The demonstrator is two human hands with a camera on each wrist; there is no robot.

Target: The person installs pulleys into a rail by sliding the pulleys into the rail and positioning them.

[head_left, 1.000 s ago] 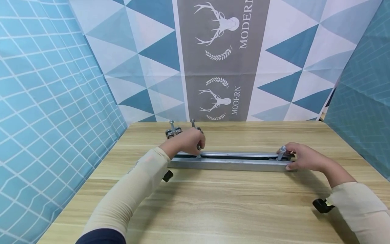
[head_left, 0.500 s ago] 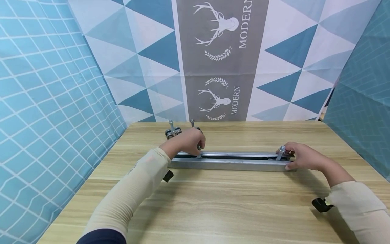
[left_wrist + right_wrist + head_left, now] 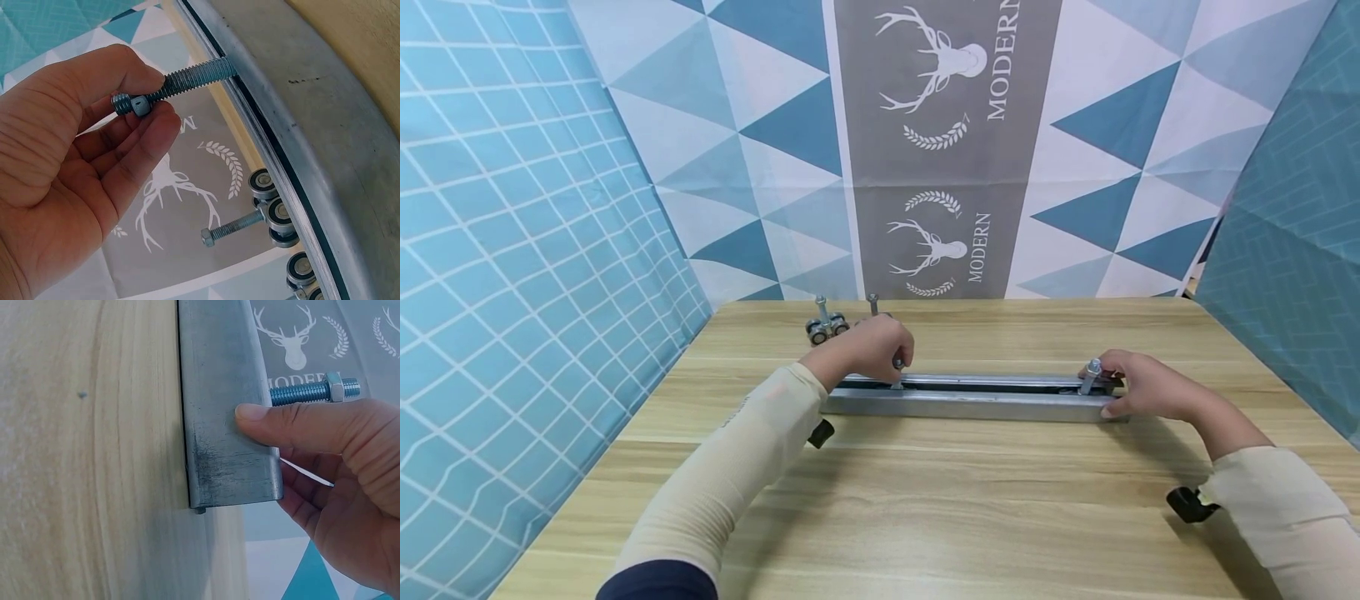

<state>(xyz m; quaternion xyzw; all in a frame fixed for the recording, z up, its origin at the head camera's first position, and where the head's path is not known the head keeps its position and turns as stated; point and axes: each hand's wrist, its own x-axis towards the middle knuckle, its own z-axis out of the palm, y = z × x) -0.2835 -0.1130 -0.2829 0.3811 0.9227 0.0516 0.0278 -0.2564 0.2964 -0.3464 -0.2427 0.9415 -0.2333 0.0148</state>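
Observation:
A grey metal channel rail lies crosswise on the table, its slot facing up. My left hand pinches a threaded bolt near its nut; the bolt stands up out of the slot, toward the rail's left part. What carries the bolt inside the rail is hidden. At the right end, my right hand grips the rail, thumb on the near wall and fingers on the far side. Close to that thumb, a second threaded bolt with a nut sticks out of the slot.
Behind my left hand, a wheeled trolley with an upright bolt stands on the table. Another trolley beside it is partly hidden by the hand. Patterned cloth hangs at the back and along both sides.
My left hand and the bolt it pinches have shifted slightly right along the rail. The right hand keeps its place at the rail's end.

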